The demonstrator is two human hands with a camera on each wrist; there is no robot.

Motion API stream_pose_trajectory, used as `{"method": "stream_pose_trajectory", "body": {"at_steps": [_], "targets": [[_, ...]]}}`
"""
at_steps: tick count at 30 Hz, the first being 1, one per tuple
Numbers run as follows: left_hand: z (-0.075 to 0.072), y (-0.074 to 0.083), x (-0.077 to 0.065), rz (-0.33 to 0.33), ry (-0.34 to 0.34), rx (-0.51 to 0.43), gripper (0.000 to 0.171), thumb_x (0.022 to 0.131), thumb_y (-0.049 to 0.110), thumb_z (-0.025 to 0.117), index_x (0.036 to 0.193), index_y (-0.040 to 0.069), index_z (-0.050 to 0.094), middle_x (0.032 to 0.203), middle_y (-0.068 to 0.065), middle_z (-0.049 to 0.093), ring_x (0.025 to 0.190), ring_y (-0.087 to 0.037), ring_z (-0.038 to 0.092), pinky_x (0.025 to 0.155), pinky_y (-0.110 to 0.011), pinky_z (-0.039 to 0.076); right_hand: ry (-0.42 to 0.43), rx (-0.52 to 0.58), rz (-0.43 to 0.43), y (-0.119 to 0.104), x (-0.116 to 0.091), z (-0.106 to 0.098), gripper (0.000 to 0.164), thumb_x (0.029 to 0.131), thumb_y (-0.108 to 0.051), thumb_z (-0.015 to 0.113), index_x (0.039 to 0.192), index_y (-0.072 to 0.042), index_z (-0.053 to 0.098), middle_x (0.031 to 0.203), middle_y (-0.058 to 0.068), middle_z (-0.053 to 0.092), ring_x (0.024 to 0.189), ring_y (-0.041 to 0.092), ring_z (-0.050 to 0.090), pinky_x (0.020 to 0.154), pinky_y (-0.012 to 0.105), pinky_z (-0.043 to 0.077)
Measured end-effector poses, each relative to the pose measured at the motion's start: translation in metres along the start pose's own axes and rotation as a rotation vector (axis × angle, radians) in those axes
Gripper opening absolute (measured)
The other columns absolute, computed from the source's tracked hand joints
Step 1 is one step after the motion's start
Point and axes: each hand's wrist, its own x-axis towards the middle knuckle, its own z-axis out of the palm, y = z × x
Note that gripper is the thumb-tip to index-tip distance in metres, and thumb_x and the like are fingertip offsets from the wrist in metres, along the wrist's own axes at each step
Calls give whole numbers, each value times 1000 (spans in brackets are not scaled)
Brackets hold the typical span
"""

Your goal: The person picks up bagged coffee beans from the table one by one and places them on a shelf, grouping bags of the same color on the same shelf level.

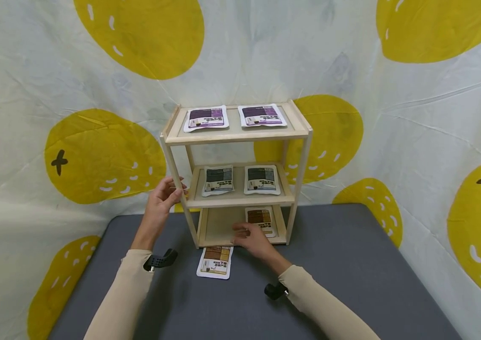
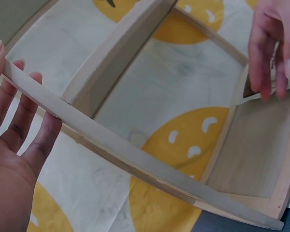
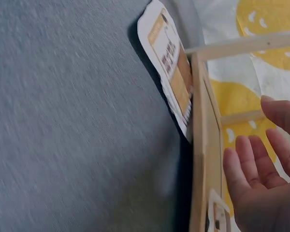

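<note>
A small three-tier wooden shelf [image 1: 240, 139] stands upright on the table. My left hand [image 1: 161, 200] holds its left front post [image 2: 111, 137], thumb on one side and fingers on the other. My right hand [image 1: 254, 240] is over the front of the bottom tier, fingers loosely bent and nothing in them. Just behind it, a brown-and-white pouch [image 1: 260, 218] lies on the right half of that tier, partly covered by the hand in the left wrist view. Another brown-and-white pouch [image 1: 215, 264] lies on the table at the shelf's front left, its far end at the bottom rail.
Two purple-labelled pouches, a left one [image 1: 206, 118] and a right one [image 1: 262, 115], lie on the top tier. The middle tier carries two dark-labelled pouches, left [image 1: 218, 181] and right [image 1: 262, 180]. Behind the grey table [image 1: 350, 283] hangs a patterned cloth [image 1: 232, 56].
</note>
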Motion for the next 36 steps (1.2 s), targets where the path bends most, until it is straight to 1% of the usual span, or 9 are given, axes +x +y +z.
{"method": "stream_pose_trajectory", "body": {"at_steps": [3,8,10,15,23,26,30,32,36], "targets": [[-1,0,0,7,-4,-3,41,104,16,59,140,-1,51,119,-22,61,109,-38,63,88,-26,56,-49,1,6,1,-2,8,44,93,-2,72,134,8,59,134,28,61,118,41,64,87,35,58],[-1,1,0,18,-5,-14,39,103,16,60,138,1,53,116,-19,62,108,-37,63,88,-27,57,-124,35,10,5,-6,17,40,93,5,68,131,11,59,130,32,61,117,46,63,87,38,59],[0,1,0,22,-4,-18,39,103,15,60,138,0,53,116,-18,62,107,-37,64,88,-27,57,-138,22,3,8,-7,20,38,92,7,68,129,10,61,130,30,62,116,46,63,87,38,59],[0,1,-1,21,-5,-22,40,103,14,60,138,-2,51,116,-20,62,106,-35,64,88,-27,57,-135,10,18,14,-10,26,36,90,10,69,126,9,64,128,26,64,114,43,65,87,38,59],[-1,-1,1,28,-7,-34,40,103,13,59,138,-5,49,116,-22,60,105,-32,65,88,-27,57,-131,90,37,14,-12,32,38,88,15,67,126,12,62,126,31,61,110,46,65,82,34,60],[-1,-1,1,34,-8,-36,39,103,13,59,137,-4,51,116,-23,60,105,-33,65,88,-27,57,-128,93,50,14,-13,34,38,87,16,67,124,11,63,124,30,62,109,46,65,81,33,60],[-1,0,0,31,-8,-29,36,103,14,60,136,2,54,117,-26,59,105,-31,65,88,-27,57,-131,44,42,13,-12,35,35,88,15,67,122,10,65,120,28,65,105,44,67,81,35,60],[-1,0,0,30,-7,-26,36,103,14,60,136,2,54,117,-26,59,105,-31,65,88,-27,57,-143,15,33,12,-12,35,33,90,13,66,122,8,66,120,26,66,103,42,68,81,37,60],[0,0,0,33,-7,-24,38,103,14,60,137,-2,52,116,-23,60,105,-33,65,88,-27,57,-220,-44,-23,9,-9,35,37,95,6,63,132,4,62,128,21,67,111,38,68,87,34,58]]}}
